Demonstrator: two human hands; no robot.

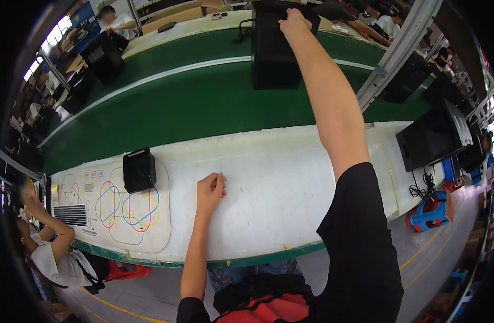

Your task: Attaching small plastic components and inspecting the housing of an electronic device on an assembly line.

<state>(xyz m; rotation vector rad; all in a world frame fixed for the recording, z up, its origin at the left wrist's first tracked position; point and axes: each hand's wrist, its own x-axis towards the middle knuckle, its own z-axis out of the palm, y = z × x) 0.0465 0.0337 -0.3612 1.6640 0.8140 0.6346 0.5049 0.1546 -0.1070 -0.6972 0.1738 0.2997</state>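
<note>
My right arm stretches far forward, and my right hand (pixel 297 20) grips the upper part of a tall black box-shaped cabinet (pixel 275 62). The cabinet stands on the green conveyor belt (pixel 204 102); its far side is out of sight. My left hand (pixel 209 189) hovers over or rests on the white worktop (pixel 257 199), fingers curled and closed. Its palm is hidden, so I cannot see whether anything is inside. Left of that hand, a small open black tray (pixel 139 171) sits on a white printed sheet (pixel 99 215) with coloured loops.
A black cabinet (pixel 434 134) with cables (pixel 423 185) stands at the bench's right end, near a blue and red stool (pixel 431 211). A metal post (pixel 400 51) rises at the far right. A co-worker (pixel 58 245) sits at left; others work across the belt.
</note>
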